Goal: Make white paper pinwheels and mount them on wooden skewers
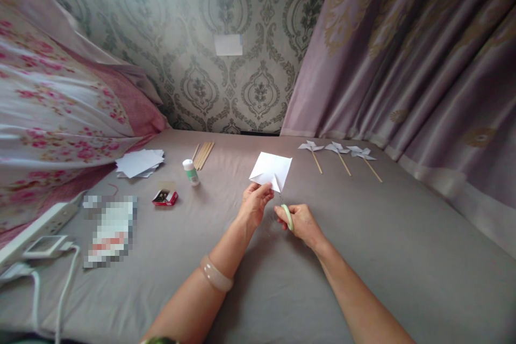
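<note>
A square of white paper (271, 167) is pinched by its near edge between the thumb and fingers of my left hand (256, 201), held above the grey cloth. My right hand (300, 220) grips a pair of scissors (287, 217) by light green handles. Their blades meet the paper's near right corner; how far they reach into it is hard to see. A crease or cut line runs in from that corner. Three white paper pinwheels (337, 149) on wooden sticks lie at the back right.
At the left are a stack of white paper (140, 163), a glue stick (191, 172), several wooden sticks (204, 155) and a red box (165, 198) of small dark items. A power strip (38, 232) with white cables lies at the left edge. Curtains (387, 54) hang on the right.
</note>
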`<state>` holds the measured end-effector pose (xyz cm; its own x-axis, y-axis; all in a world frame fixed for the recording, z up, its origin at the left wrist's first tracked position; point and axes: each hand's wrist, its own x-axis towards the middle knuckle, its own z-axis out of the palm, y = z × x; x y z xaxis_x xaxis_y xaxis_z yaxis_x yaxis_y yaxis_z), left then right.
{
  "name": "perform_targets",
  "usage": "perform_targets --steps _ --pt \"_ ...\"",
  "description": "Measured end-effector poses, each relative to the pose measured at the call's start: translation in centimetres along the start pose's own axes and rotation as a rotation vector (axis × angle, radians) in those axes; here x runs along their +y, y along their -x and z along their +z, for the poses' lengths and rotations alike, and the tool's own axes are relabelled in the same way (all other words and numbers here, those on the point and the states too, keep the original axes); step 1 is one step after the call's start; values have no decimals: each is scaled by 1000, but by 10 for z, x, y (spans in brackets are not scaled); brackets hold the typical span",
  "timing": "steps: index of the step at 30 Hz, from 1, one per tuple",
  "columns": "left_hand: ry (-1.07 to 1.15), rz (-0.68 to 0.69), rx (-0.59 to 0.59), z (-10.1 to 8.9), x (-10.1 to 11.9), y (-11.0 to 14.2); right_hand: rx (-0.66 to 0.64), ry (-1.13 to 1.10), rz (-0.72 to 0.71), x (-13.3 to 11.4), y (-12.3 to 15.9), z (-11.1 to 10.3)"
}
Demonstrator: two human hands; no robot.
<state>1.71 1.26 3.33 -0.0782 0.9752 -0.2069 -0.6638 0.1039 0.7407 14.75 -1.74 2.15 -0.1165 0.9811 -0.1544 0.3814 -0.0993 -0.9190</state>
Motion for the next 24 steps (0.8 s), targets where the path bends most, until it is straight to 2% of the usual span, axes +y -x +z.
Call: perform_targets --steps 6,11,13,16,20,22,24 --pt "-44 16 6 -6 -2 -4 -204 -51 156 -12 6 -7" --pt "-114 22 14 -14 -1 -11 -303 225 172 -5 22 -34" --pt "-160 2 8 -18 -1 -14 -276 358 225 1 29 -54" --pt "-257 -32 -10 -21 -4 -17 -65 635 341 12 38 -90" --pt "-396 -32 -59 -23 -8 -17 167 970 265 31 42 -139" --pt "-471 -11 -77 -24 -10 -17 121 1009 332 41 42 -157" --pt "-547 23 -78 -26 -12 -18 30 933 393 47 41 -170"
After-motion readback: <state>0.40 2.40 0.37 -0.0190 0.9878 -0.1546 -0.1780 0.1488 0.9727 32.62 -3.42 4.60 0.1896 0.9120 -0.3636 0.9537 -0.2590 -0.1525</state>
